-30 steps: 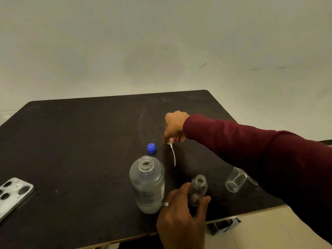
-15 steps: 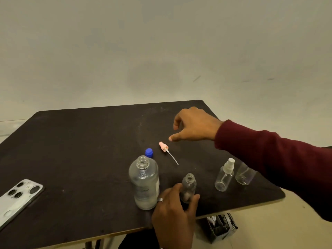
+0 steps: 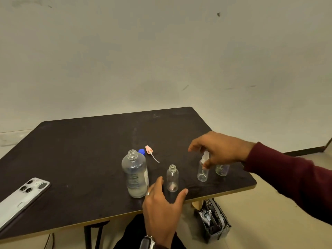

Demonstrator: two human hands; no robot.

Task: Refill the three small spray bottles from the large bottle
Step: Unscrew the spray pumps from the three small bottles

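Dark table (image 3: 80, 150) — bottles (image 3: 135, 174), caps (image 3: 142, 151), phone (image 3: 21, 198) on it.

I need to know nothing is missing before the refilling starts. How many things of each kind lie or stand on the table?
Large bottle, uncapped: 1
Small spray bottles: 3 (open one, one with its white sprayer on, one partly hidden behind the right hand)
Loose pink spray head with tube: 1
Blue cap: 1
Phone: 1
Total: 7

Uncapped large bottle (image 3: 135, 174) stands left of three small clear bottles (image 3: 172, 178).
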